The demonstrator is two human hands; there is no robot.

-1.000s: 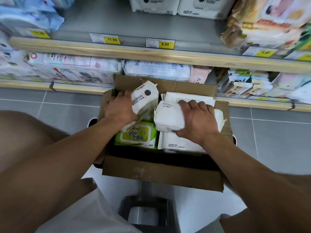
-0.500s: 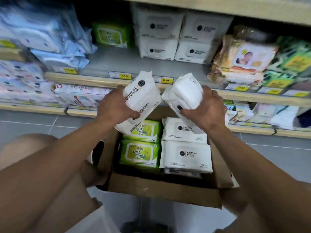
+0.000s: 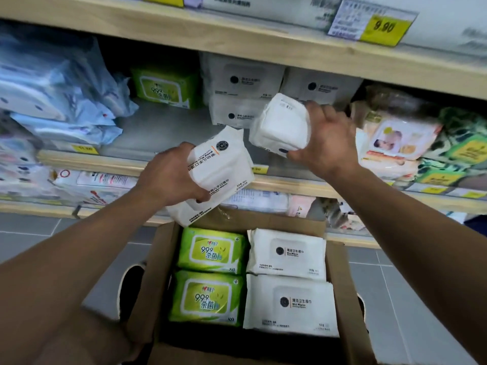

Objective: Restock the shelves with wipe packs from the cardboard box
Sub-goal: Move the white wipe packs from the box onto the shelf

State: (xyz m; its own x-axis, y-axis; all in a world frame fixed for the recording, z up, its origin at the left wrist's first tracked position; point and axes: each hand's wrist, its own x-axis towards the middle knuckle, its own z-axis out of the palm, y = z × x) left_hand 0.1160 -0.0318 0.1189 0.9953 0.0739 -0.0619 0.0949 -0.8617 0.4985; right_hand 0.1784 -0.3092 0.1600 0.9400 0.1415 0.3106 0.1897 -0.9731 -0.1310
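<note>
The left hand point(image 3: 172, 177) has its fingers and thumb curled round a white wipe pack point(image 3: 218, 172), held tilted at the middle of the frame, just above the far edge of the cardboard box point(image 3: 345, 299). The right hand point(image 3: 329, 143) grips a second white pack point(image 3: 282, 127) by its end, thumb under and fingers over it, raised higher and right of centre, in front of the middle shelf point(image 3: 158, 130).

On that grey shelf, white packs point(image 3: 242, 83) of the same kind stand stacked at the back, right behind the raised pack, with a green pack point(image 3: 164, 86) beside them to the left. Blue-white soft packs fill the shelf's upper left, and packs printed with baby pictures point(image 3: 398, 143) lie at the right.

The open box occupies the lower centre. It holds two green packs point(image 3: 210, 275) on its left side and two white packs point(image 3: 288, 280) on its right, all lying flat, label up.

The shelves have pale wooden front edges carrying yellow price tags; one at the upper right reads 9.90 point(image 3: 383, 27). The floor is grey tile point(image 3: 416, 299).
</note>
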